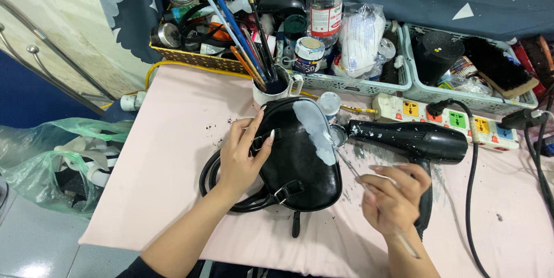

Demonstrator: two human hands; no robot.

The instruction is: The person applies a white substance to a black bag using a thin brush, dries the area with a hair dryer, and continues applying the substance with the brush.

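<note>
The left hand (pixel 241 154) lies flat, fingers spread, on the left side of a black leather handbag (pixel 297 157) at the centre of the frame, steadying it on the pink counter (pixel 173 168). The right hand (pixel 392 197), at lower right, pinches a thin brush (pixel 369 194) whose tip points toward the bag. A pale grey-white patch of paint (pixel 318 128) covers only the bag's upper right part; judging by that, most of the surface is not yet coated. Just right of the bag lies a black hair dryer (pixel 415 139), speckled with paint, plugged into a power strip (pixel 456 119). Above the bag stands a mug of brushes (pixel 271 84), and baskets of supplies (pixel 369 84) line the top.
</note>
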